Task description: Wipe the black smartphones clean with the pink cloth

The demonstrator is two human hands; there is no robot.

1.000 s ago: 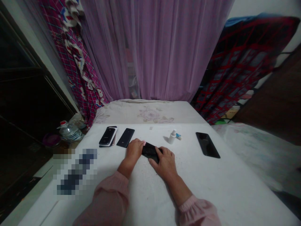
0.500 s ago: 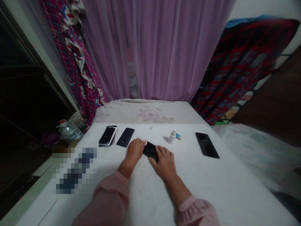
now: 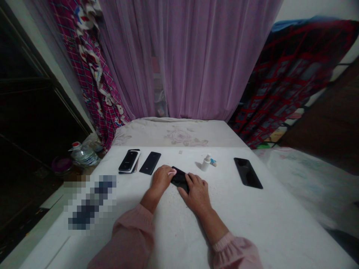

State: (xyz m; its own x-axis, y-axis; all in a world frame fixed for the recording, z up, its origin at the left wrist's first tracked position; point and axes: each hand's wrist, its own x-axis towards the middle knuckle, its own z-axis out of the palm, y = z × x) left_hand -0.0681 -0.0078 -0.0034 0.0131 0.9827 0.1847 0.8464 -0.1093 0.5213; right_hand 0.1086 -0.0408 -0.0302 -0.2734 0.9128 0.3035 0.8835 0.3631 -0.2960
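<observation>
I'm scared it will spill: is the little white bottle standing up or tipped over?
Standing up. The small white bottle rests on its base on the white surface, with its narrow top pointing upward.

Right hand free rightward; black phone beyond

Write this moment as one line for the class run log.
left hand: touching black smartphone | right hand: resting on it | nearby: small white bottle

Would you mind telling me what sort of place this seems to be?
It looks like a room in a home, probably a bedroom: a sheer purple curtain hangs behind floral bedding, and a plastic water bottle sits off to the left.
</observation>
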